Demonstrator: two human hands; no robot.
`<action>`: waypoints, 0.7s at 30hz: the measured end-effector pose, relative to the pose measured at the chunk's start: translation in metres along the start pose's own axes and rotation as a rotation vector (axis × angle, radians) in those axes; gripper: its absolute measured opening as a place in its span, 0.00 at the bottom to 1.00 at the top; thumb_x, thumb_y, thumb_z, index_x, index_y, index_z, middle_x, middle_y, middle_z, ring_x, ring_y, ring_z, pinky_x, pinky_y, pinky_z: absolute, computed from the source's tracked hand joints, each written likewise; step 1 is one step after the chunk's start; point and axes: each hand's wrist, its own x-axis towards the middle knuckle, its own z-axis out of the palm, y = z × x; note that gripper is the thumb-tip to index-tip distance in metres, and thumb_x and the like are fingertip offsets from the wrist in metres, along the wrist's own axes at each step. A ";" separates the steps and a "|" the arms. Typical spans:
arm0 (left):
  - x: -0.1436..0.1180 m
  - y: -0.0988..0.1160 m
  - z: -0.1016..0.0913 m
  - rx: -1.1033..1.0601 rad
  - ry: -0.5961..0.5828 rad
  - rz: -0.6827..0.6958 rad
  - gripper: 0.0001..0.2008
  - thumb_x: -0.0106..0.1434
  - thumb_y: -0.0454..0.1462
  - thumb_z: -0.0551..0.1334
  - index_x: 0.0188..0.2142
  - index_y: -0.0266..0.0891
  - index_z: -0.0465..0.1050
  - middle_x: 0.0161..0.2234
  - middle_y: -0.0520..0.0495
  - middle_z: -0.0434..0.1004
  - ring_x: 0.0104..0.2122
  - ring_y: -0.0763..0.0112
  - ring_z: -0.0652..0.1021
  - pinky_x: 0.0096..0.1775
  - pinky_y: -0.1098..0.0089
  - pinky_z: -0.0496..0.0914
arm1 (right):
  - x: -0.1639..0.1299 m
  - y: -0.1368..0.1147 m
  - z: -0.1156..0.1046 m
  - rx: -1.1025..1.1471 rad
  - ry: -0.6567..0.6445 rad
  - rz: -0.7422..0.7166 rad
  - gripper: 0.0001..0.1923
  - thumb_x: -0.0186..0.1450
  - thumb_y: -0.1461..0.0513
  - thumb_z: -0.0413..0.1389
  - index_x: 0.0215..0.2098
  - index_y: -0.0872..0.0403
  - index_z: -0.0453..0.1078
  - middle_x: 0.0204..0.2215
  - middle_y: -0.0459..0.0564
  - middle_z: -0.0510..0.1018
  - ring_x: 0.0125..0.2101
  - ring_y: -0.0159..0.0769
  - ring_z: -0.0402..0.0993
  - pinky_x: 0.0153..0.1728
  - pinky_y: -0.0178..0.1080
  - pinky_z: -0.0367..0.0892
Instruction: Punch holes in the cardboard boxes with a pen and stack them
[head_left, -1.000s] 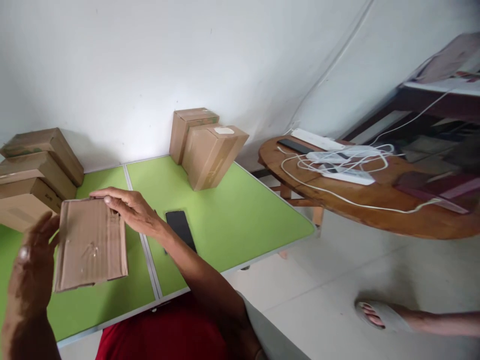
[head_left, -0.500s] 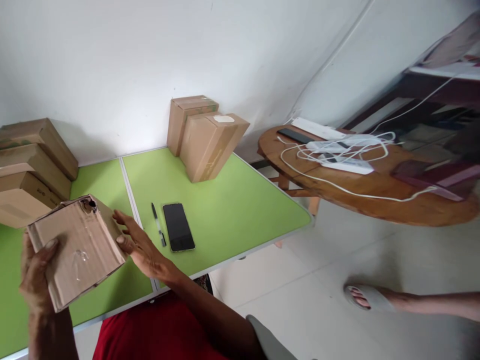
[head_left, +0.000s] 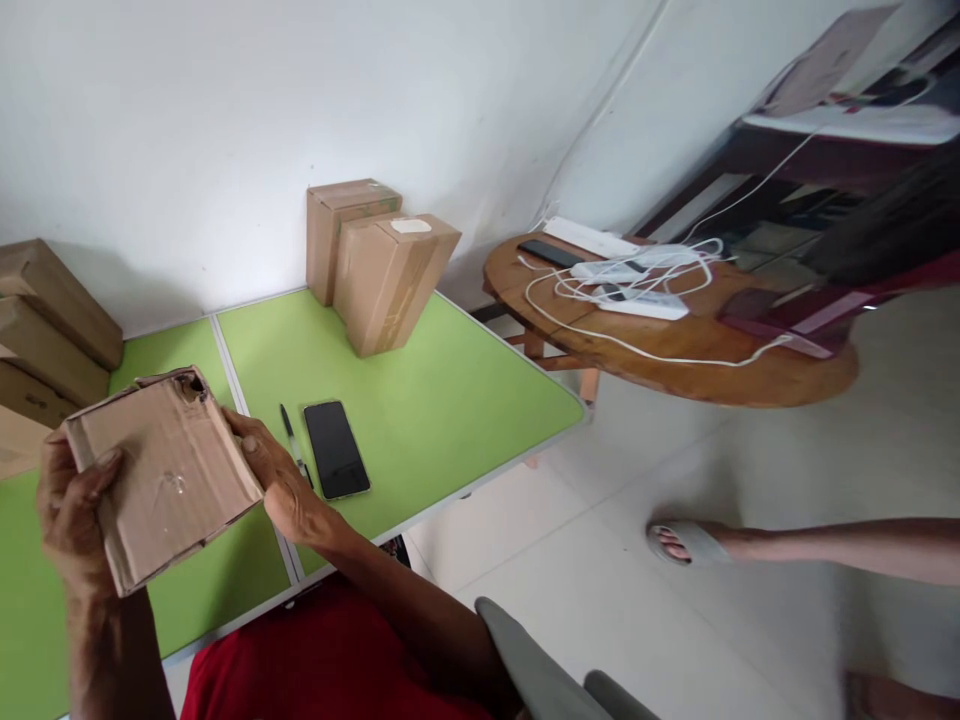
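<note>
Between my hands I hold a cardboard box (head_left: pixel 161 480) above the left part of the green table (head_left: pixel 450 375). Its facing side has a torn hole at the top corner and a bit of clear tape in the middle. My left hand (head_left: pixel 79 505) grips the left edge, thumb on the facing side. On the right side, my right hand (head_left: pixel 270 470) is closed against the box, its fingertips partly hidden behind it. Just right of that hand lie a pen (head_left: pixel 295 445) and a black phone (head_left: pixel 336 450) on the table.
Two cardboard boxes (head_left: pixel 390 280) stand by the wall; several more boxes (head_left: pixel 52 320) lean at the left. A round wooden table (head_left: pixel 630 345) holds power strips and white cables (head_left: pixel 637 285). At the right, another person's sandalled foot (head_left: pixel 686 542) is on the floor.
My right hand has closed in against the box's right side; before, its fingers were more spread. The box now faces me a little flatter. The view has shifted to the right.
</note>
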 end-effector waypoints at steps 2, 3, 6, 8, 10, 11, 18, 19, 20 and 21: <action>-0.003 0.002 0.000 -0.013 0.118 -0.028 0.16 0.52 0.40 0.74 0.41 0.51 0.82 0.41 0.50 0.80 0.41 0.58 0.74 0.37 0.63 0.71 | 0.002 -0.003 0.004 -0.027 -0.018 -0.012 0.46 0.77 0.27 0.42 0.79 0.40 0.66 0.76 0.52 0.71 0.79 0.47 0.62 0.81 0.55 0.56; -0.004 0.002 -0.001 -0.012 0.155 -0.043 0.17 0.49 0.39 0.75 0.40 0.49 0.81 0.40 0.50 0.80 0.41 0.59 0.73 0.37 0.64 0.70 | 0.004 -0.004 0.006 -0.041 -0.027 -0.018 0.46 0.76 0.27 0.43 0.79 0.40 0.67 0.76 0.52 0.71 0.79 0.48 0.62 0.81 0.55 0.55; -0.007 0.001 -0.003 -0.015 0.153 -0.054 0.22 0.45 0.39 0.75 0.41 0.44 0.78 0.40 0.50 0.78 0.40 0.62 0.72 0.35 0.67 0.67 | 0.007 0.001 0.001 -0.040 -0.048 -0.018 0.45 0.76 0.27 0.47 0.76 0.44 0.71 0.73 0.57 0.74 0.76 0.53 0.67 0.78 0.57 0.61; -0.011 0.001 -0.002 -0.025 0.124 -0.047 0.23 0.46 0.39 0.74 0.44 0.44 0.78 0.42 0.50 0.78 0.41 0.62 0.71 0.36 0.68 0.66 | 0.007 0.006 -0.010 -0.013 -0.039 0.026 0.46 0.75 0.27 0.49 0.73 0.48 0.74 0.70 0.61 0.77 0.71 0.55 0.73 0.71 0.58 0.71; -0.018 0.004 0.001 -0.033 0.116 -0.044 0.24 0.47 0.40 0.75 0.46 0.46 0.79 0.43 0.50 0.78 0.42 0.62 0.71 0.37 0.68 0.67 | 0.005 0.008 -0.025 -0.020 0.006 0.073 0.44 0.75 0.28 0.51 0.69 0.50 0.76 0.67 0.62 0.80 0.65 0.54 0.78 0.64 0.56 0.76; -0.022 0.006 0.002 -0.035 0.121 -0.043 0.23 0.47 0.40 0.75 0.45 0.47 0.80 0.42 0.50 0.77 0.41 0.61 0.71 0.37 0.67 0.67 | 0.003 0.006 -0.032 -0.036 0.033 0.085 0.42 0.75 0.29 0.52 0.68 0.49 0.77 0.65 0.61 0.81 0.63 0.53 0.80 0.61 0.54 0.77; -0.057 0.020 -0.001 0.129 0.089 -0.039 0.23 0.52 0.44 0.72 0.49 0.61 0.82 0.52 0.50 0.82 0.54 0.44 0.77 0.56 0.48 0.76 | -0.013 -0.043 -0.028 -0.076 0.008 -0.044 0.27 0.77 0.40 0.62 0.65 0.45 0.76 0.65 0.55 0.81 0.63 0.49 0.80 0.57 0.49 0.77; -0.061 0.020 -0.003 0.127 0.083 -0.009 0.23 0.53 0.44 0.72 0.50 0.59 0.82 0.54 0.51 0.83 0.57 0.44 0.78 0.61 0.47 0.75 | -0.013 -0.051 -0.021 -0.103 0.008 -0.093 0.25 0.77 0.43 0.63 0.65 0.45 0.76 0.65 0.55 0.80 0.63 0.48 0.79 0.57 0.49 0.78; -0.065 0.019 -0.006 0.121 0.067 0.034 0.24 0.53 0.43 0.73 0.52 0.57 0.82 0.56 0.51 0.84 0.60 0.45 0.78 0.64 0.48 0.74 | -0.013 -0.057 -0.014 -0.139 0.019 -0.144 0.23 0.77 0.46 0.63 0.65 0.45 0.76 0.64 0.55 0.80 0.62 0.47 0.80 0.58 0.48 0.78; -0.068 0.019 -0.009 0.118 0.044 0.081 0.25 0.54 0.42 0.74 0.53 0.55 0.82 0.57 0.50 0.84 0.61 0.47 0.79 0.66 0.50 0.74 | -0.012 -0.061 -0.006 -0.177 0.038 -0.192 0.20 0.78 0.48 0.63 0.64 0.46 0.76 0.62 0.55 0.81 0.60 0.45 0.81 0.58 0.48 0.78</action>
